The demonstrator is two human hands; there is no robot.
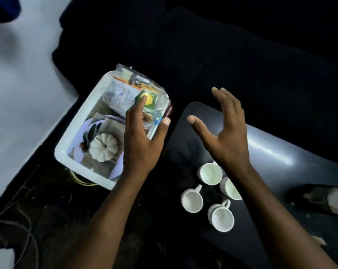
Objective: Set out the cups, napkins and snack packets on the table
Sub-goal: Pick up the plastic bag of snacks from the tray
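Observation:
A white tub (67, 152) stands left of a dark glossy table (271, 152). A clear snack packet (150, 101) with green and yellow print leans over the tub's far right corner. My left hand (142, 136) grips that packet, fingers on top and thumb on its right side. A napkin (104, 146) printed with a white pumpkin lies flat in the tub. Several white cups (210, 173) stand upright in a cluster on the table. My right hand (224, 133) hovers open above the table's left end, holding nothing.
A dark couch fills the top and right. Cables (18, 220) lie on the dark floor at lower left. A pale crumpled object (329, 200) sits at the table's right edge. A pale floor patch (18, 94) is at left.

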